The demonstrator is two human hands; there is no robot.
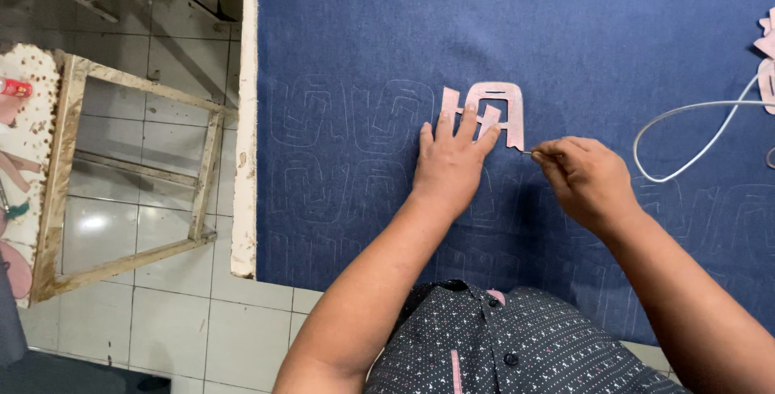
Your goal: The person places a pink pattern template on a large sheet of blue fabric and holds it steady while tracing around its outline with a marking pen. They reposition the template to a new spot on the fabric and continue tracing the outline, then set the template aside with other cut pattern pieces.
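Observation:
A pink cut-out template (502, 103) with a window in it lies flat on blue denim cloth (484, 31). My left hand (450, 161) presses on the template with spread fingers. My right hand (583, 176) is just right of the template's lower corner, pinching a thin marking tool (528, 152) whose tip touches the template's edge. Faint traced outlines of the same shape cover the cloth to the left and below.
A white cord (694, 132) loops over the cloth at the right, near more pink pieces (765, 55) at the right edge. The table's white edge (245, 119) runs down the left. A wooden frame (129, 176) stands on the tiled floor beyond it.

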